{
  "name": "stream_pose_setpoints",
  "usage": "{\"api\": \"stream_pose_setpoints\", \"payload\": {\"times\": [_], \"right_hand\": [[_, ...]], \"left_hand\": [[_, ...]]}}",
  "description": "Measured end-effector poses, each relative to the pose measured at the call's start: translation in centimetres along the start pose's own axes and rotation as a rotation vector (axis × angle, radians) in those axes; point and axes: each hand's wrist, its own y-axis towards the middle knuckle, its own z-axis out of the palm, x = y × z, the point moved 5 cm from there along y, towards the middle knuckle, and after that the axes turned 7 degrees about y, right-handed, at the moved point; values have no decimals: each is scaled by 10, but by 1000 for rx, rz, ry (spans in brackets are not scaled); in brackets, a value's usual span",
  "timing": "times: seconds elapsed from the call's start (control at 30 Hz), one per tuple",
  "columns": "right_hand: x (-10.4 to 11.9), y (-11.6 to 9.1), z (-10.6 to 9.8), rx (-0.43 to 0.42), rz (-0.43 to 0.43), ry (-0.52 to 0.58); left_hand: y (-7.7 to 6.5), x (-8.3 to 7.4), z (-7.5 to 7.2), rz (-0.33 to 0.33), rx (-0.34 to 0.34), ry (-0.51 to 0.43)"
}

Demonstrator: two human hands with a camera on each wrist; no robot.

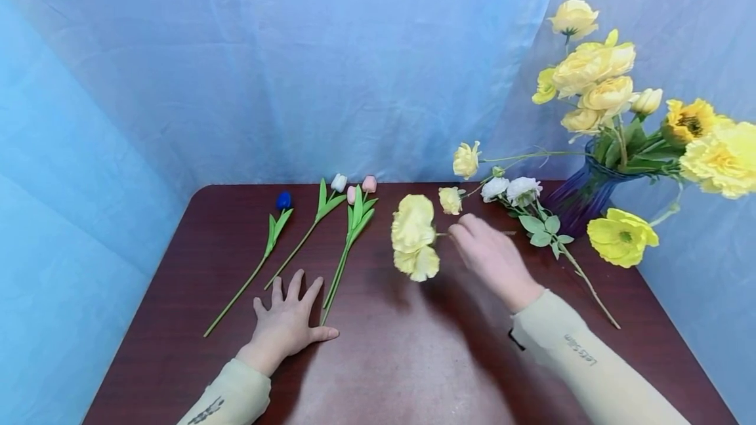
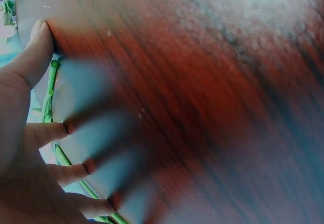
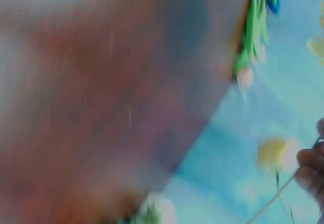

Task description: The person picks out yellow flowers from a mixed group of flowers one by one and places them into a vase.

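My right hand (image 1: 493, 258) pinches the thin stem of a yellow artificial flower (image 1: 414, 225) above the table's middle, its ruffled blooms pointing left. The right wrist view is blurred, but curled fingers (image 3: 310, 165) show on a thin stem (image 3: 273, 199). My left hand (image 1: 285, 323) rests on the tabletop with spread fingers, holding nothing. Just beyond it lie a white tulip (image 1: 338, 182) and pink tulips (image 1: 369, 183) with green stems; a blue tulip (image 1: 283, 201) lies to the left. Green stems (image 2: 52, 82) pass beside the left fingers in the left wrist view.
A blue-purple glass vase (image 1: 581, 192) with several yellow flowers stands at the table's back right, some blooms hanging outward. White roses (image 1: 523, 191) on a leafy stem lie before it. The dark red wooden table (image 1: 378, 372) backs onto blue cloth (image 1: 378, 71).
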Motion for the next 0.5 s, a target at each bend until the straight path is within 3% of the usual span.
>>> {"api": "stream_pose_setpoints", "payload": {"times": [0.3, 0.4, 0.5], "right_hand": [[-13, -1, -77, -284, -173, -138], [-17, 1, -96, -395, -193, -127], [-26, 3, -110, -421, -163, -100]], "left_hand": [[-3, -1, -1, 12, -9, 6], [-3, -1, -1, 14, -9, 9], [-3, -1, 0, 15, -7, 12]]}}
